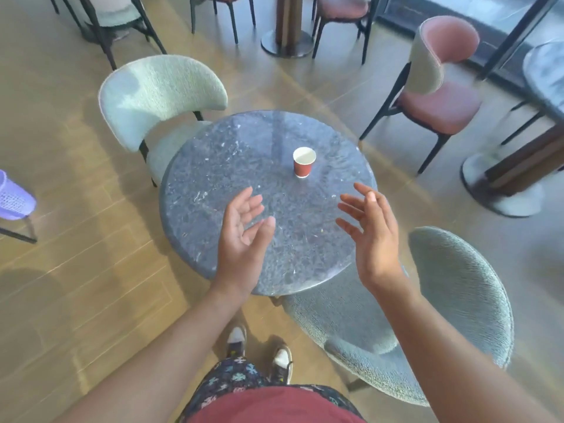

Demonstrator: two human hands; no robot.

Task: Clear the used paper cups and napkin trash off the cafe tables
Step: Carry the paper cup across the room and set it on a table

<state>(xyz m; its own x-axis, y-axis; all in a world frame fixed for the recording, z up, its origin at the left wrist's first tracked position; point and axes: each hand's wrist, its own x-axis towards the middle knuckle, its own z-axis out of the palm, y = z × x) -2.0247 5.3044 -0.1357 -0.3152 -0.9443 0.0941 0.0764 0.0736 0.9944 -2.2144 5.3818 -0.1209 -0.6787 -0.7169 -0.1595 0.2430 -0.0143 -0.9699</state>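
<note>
The cup (304,162) stands upright on the table (213,166), beyond both empty hands and a little nearer the right hand (370,230) than the left hand (244,230), and both hands have their fingers spread loosely.

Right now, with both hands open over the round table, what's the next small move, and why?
Probably reach the right hand forward to grip the red paper cup. It stands upright on the round table, just beyond the fingertips, and both the right and the left hand hold nothing.
</note>
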